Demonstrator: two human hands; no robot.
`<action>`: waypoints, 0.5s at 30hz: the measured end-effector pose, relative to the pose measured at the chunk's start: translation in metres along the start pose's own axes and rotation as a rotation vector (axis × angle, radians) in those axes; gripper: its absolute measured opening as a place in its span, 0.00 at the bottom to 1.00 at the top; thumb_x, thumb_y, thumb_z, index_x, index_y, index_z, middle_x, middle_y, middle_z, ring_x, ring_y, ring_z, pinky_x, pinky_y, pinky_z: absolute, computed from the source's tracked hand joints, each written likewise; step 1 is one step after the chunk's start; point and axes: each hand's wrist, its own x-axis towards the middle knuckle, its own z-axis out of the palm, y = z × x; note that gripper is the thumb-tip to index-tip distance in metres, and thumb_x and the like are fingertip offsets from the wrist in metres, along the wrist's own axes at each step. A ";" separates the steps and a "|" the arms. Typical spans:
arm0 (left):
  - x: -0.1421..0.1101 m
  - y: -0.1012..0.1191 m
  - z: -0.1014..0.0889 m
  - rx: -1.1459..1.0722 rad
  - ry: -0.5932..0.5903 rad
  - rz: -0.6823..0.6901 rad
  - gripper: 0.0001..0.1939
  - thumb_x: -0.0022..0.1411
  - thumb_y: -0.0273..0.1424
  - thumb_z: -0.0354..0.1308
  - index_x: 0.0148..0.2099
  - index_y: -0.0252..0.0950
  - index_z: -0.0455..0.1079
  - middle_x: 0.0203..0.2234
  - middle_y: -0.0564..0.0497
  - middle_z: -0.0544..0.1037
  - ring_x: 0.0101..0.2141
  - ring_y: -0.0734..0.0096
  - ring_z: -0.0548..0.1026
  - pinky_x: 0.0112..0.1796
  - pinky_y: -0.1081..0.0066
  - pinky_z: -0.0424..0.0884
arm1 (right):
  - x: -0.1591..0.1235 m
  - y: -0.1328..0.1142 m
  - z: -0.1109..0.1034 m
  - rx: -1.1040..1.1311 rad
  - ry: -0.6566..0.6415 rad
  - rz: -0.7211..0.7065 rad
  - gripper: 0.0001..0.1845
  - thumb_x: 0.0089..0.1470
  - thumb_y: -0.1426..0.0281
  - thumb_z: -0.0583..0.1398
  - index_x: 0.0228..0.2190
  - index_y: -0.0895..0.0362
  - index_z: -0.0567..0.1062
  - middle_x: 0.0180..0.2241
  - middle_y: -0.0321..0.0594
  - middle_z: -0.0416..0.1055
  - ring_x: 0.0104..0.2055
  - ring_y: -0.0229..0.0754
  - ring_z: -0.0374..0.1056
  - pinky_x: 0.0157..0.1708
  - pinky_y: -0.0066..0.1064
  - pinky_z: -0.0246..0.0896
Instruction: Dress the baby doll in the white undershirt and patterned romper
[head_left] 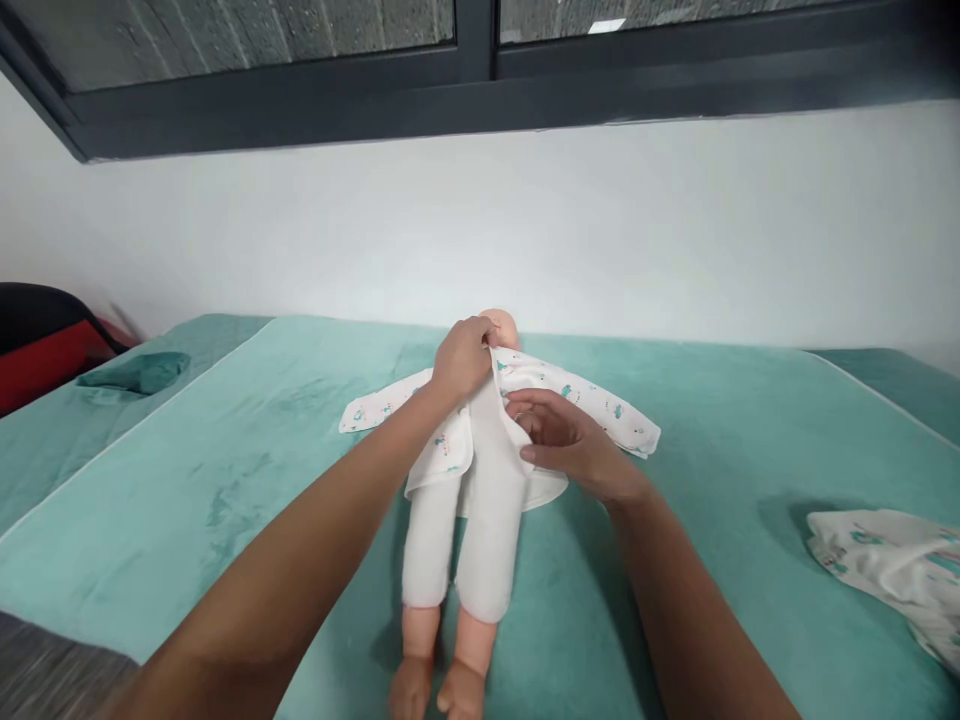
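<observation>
A doll (480,636) lies on its back, legs toward me, in white pants (487,540). A white baby shirt (577,395) with a small teal print is on its upper body, sleeves spread to both sides, front partly open. My left hand (465,355) is closed at the neckline, pinching the shirt's edge; it hides part of the doll's head (504,325). Beside the doll's chest, my right hand (562,440) has curled fingers on the lifted front flap of the shirt. Its thumb is near the flap's lower corner, and the exact grip is partly hidden.
A teal cover (225,490) spreads under the doll up to the white wall (480,230), below a dark window frame (300,100). Crumpled printed cloth (892,560) lies at the right. A red and black object (52,350) stands at the far left.
</observation>
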 end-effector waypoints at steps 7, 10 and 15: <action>-0.097 -0.023 -0.008 -0.133 0.177 -0.148 0.05 0.64 0.29 0.50 0.42 0.40 0.66 0.41 0.50 0.74 0.43 0.67 0.71 0.46 0.65 0.69 | -0.009 -0.011 -0.003 -0.151 0.101 -0.017 0.12 0.53 0.62 0.65 0.40 0.50 0.75 0.37 0.39 0.73 0.37 0.43 0.68 0.39 0.36 0.64; -0.146 -0.036 -0.014 -0.193 0.199 -0.253 0.07 0.66 0.30 0.48 0.43 0.40 0.67 0.41 0.50 0.74 0.42 0.68 0.72 0.45 0.66 0.70 | -0.009 -0.007 0.001 -0.464 0.163 0.010 0.09 0.53 0.61 0.64 0.35 0.51 0.74 0.33 0.38 0.70 0.36 0.42 0.65 0.38 0.35 0.62; -0.192 -0.048 -0.034 -0.152 -0.008 -0.207 0.21 0.61 0.22 0.48 0.55 0.43 0.65 0.50 0.50 0.73 0.45 0.70 0.74 0.47 0.68 0.71 | -0.031 0.028 0.010 -0.782 0.294 -0.144 0.27 0.48 0.60 0.68 0.49 0.49 0.68 0.48 0.42 0.65 0.50 0.48 0.63 0.51 0.43 0.61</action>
